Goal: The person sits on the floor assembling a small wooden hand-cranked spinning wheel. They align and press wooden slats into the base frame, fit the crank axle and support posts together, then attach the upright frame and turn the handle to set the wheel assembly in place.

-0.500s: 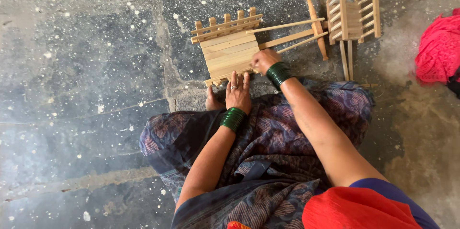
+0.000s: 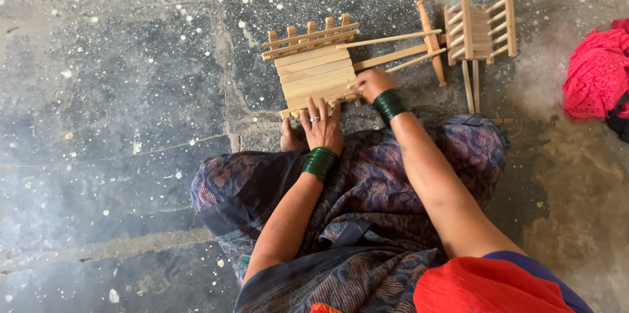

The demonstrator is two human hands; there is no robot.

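The wooden slat frame (image 2: 314, 70) lies at twelve o'clock of the flat, released left hand (image 2: 322, 126), the right hand (image 2: 372, 83) clenched on its edge.

Little differs from half a second ago. The right hand (image 2: 372, 83) now sits slightly farther along the near edge of the wooden slat cart (image 2: 314, 74), toward its shafts; the left hand (image 2: 322, 128) lies marginally lower below that edge.

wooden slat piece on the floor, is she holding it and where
The right hand grips the wooden slat frame at its near right corner. The left hand lies flat against its near edge, pressing rather than gripping.
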